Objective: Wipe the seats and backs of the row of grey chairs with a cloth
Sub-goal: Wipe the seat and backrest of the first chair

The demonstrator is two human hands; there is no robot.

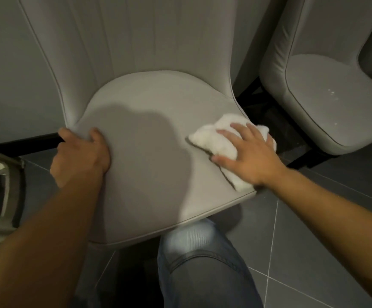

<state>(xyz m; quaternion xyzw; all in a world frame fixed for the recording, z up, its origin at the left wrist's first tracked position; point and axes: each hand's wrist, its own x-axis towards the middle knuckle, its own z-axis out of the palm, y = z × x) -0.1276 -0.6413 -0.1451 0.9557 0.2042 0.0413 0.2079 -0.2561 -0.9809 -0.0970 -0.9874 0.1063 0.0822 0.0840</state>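
Cloth [213, 141] under flat R hand [250, 156], fingers spread; L hand [80, 156] fingers gripping seat [149, 141] edge.

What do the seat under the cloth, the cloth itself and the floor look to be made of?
Seat: smooth grey upholstery, likely faux leather or tight-woven fabric; matte, with piped edges.
Cloth: white, fluffy, probably terry or microfibre; nap shows.
Floor: dark grey tiles, slightly glossy, pale grout lines.

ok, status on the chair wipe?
Right hand flat on white cloth, right side of seat. Left hand grips seat's left edge. Nothing blocking.
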